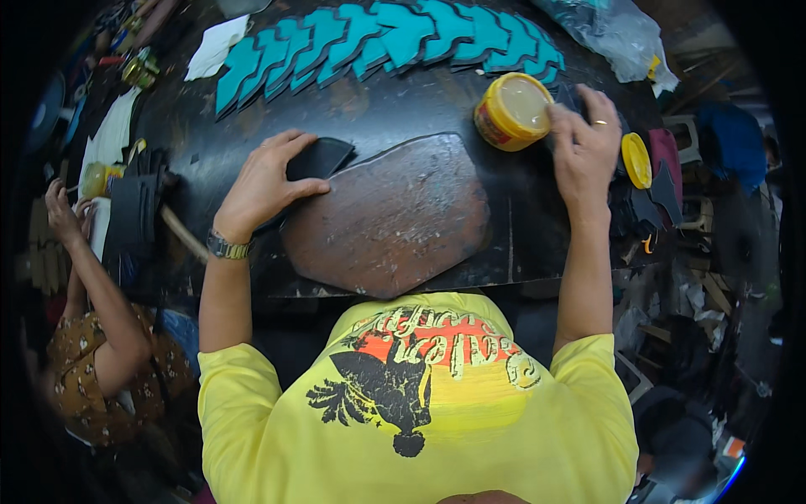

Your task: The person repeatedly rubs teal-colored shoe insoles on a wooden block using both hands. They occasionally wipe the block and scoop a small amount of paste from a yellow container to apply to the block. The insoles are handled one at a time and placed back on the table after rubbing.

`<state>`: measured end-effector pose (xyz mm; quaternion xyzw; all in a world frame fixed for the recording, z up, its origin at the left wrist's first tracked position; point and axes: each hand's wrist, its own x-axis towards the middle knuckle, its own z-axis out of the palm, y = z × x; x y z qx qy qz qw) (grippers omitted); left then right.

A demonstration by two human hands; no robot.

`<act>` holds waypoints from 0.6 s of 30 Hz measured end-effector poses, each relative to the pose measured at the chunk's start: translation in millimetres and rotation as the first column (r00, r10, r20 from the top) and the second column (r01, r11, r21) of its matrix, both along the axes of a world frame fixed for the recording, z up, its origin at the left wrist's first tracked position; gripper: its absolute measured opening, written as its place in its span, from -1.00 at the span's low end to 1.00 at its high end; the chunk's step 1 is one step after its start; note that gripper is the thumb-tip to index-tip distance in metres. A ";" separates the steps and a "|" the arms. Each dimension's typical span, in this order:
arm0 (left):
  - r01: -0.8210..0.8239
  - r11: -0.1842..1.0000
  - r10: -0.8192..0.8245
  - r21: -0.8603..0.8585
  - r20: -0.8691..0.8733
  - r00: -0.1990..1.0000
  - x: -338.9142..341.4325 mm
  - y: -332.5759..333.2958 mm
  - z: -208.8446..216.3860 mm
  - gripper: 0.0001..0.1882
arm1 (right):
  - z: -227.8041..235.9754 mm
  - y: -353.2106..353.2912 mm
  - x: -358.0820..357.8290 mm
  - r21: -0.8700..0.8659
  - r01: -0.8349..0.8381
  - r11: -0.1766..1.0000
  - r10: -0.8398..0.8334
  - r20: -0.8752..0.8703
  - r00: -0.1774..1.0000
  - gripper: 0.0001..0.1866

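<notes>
My left hand [267,181] is closed around a flat black cut piece [323,157] with a curved edge, thumb to one side and fingers to the other. This piece lies against the left edge of a worn brown slab [390,214] at the table's near side. Beyond the slab's right corner stands an open yellow tub [504,134] with pale, glossy contents. My right hand [585,143] is at the tub's right side, fingers bent, fingertips close to the rim. A dark flat piece [567,97] shows beside those fingers; whether they grip it is partly hidden.
Teal cut pieces [403,38] with dark edges overlap in a long row across the table's far side. A yellow lid [636,160] and black scraps [646,210] lie right. Clear plastic [617,42] is at the far right. Another person's hand [63,210] works at the left.
</notes>
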<state>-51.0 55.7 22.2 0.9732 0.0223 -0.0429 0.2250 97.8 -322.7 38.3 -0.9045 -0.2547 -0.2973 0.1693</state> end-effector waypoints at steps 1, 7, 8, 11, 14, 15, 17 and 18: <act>0.001 0.998 0.001 -0.059 0.043 0.999 -5.2 2.5 -4.9 -0.31 | -0.9 2.8 -3.8 0.051 0.006 0.999 -0.009 0.066 0.998 -0.63; 0.132 0.985 -0.115 -0.113 0.143 0.983 -1.6 12.1 -12.4 -0.38 | -14.1 7.1 -35.5 -0.273 0.120 0.954 -0.130 -0.017 0.991 -0.46; 0.107 0.988 -0.090 -0.116 0.142 0.986 -0.2 11.0 -11.8 -0.39 | -16.0 9.3 -43.2 -0.282 0.141 0.949 -0.148 -0.005 0.989 -0.46; -0.004 0.991 0.024 -0.133 0.146 0.989 4.1 -1.5 -11.5 -0.38 | -8.4 11.8 -63.6 -0.234 0.058 0.971 -0.082 -0.093 0.992 -0.56; -0.099 0.994 0.088 0.046 0.208 0.974 9.7 -19.5 -18.2 -0.33 | 8.2 17.8 -83.4 -0.161 -0.147 0.976 0.092 -0.309 0.947 -0.70; -0.111 0.988 0.079 0.105 0.271 0.959 13.1 -24.5 -21.1 -0.31 | 12.8 21.6 -90.6 -0.082 -0.182 0.980 0.130 -0.427 0.895 -0.71; -0.148 0.981 0.111 0.129 0.258 0.960 18.7 -29.0 -24.4 -0.34 | 19.9 28.6 -99.8 0.072 -0.277 0.958 0.278 -0.466 0.840 -0.72; -0.160 0.978 0.120 0.135 0.262 0.957 20.8 -30.0 -25.3 -0.36 | 22.0 31.4 -102.9 0.171 -0.269 0.948 0.319 -0.466 0.825 -0.72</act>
